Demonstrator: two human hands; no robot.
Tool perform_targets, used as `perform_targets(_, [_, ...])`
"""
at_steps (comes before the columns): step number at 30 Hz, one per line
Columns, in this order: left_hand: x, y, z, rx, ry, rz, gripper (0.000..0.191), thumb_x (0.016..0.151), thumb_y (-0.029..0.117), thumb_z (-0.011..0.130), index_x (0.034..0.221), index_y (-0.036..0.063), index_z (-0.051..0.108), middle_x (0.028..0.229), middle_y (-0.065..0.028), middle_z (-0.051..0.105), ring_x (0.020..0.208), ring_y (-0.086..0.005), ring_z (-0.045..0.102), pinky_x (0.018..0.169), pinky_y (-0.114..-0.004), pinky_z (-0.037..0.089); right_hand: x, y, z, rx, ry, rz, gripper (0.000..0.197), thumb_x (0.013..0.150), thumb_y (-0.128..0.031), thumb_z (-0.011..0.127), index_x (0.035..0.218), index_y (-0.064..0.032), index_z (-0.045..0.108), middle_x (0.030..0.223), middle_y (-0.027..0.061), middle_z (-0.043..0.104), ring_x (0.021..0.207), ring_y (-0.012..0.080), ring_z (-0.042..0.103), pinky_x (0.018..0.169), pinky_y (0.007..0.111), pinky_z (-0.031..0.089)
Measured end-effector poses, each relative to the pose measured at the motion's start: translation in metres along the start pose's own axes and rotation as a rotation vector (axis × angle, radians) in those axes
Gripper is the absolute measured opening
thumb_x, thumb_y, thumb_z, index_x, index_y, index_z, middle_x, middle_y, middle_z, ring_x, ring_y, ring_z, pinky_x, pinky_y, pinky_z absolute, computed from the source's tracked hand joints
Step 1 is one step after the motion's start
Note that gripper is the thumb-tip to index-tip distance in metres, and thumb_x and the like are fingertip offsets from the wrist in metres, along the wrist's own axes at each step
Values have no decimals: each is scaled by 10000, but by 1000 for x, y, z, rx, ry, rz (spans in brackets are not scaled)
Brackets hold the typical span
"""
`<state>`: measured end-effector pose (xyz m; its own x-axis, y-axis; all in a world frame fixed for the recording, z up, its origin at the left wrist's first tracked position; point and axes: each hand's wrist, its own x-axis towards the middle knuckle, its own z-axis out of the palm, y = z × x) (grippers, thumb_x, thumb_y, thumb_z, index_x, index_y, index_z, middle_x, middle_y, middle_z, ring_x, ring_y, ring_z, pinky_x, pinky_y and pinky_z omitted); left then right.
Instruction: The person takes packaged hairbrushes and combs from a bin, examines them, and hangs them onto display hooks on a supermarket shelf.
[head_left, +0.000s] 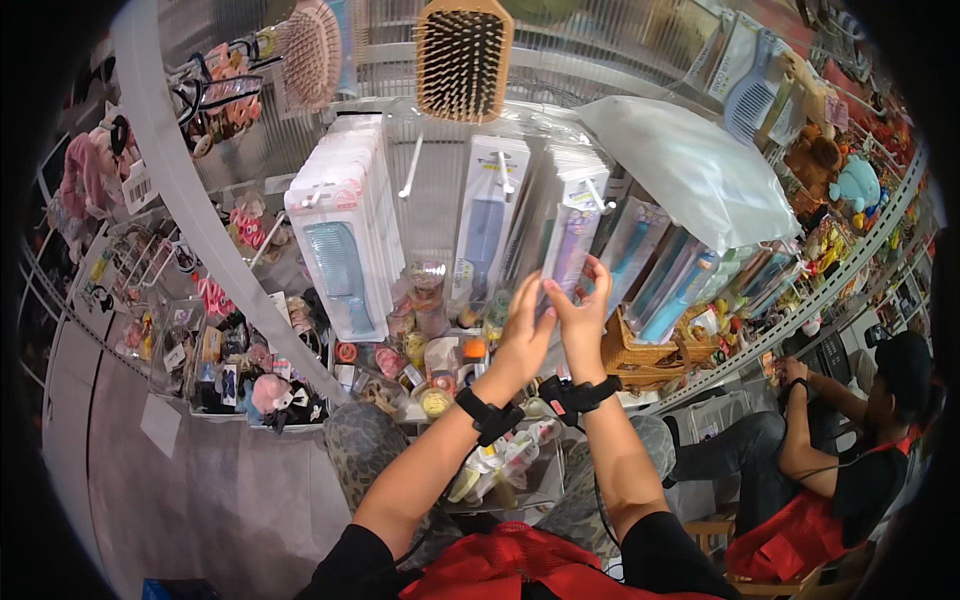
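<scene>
A purple comb in a clear pack is at the front of a row of white-backed packs hanging on a white hook. My right hand grips its lower right side, thumb on the front and fingers curled around the edge. My left hand holds the lower left side, its fingers partly hidden behind the packs. Beside it on the left hangs a blue-grey packaged comb. To the right, another pack with a blue handle hangs close to my right fingers. Both wrists carry black strapped devices.
A stack of light-blue packaged combs hangs left. A wooden paddle brush hangs above; a white plastic bag lies over packs at right. Below are a wicker basket and hair-accessory bins. A seated person works at right.
</scene>
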<state>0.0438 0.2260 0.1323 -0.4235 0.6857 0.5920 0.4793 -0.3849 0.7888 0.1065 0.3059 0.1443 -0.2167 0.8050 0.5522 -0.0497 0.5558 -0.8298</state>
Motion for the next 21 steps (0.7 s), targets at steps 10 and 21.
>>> perform_targets(10, [-27,27,20,65,-66,94,480,807,89,402,1252,-11,250,1338,-235,28,1219,-415,111,989,-427,163,-8,-8,-28,333,-238,58,529,724,-49,568,1187,15,320,1147,116,392,1066,195,374,912,304,280])
perform_targets(21, [-33,19,-4,279,163,28,552,728,102,525,1200,-49,282,1301,-246,111,1153,-449,209,942,-501,186,-26,-45,-40,192,-250,1,730,609,-21,683,1222,-21,287,976,52,412,887,135,442,757,236,388])
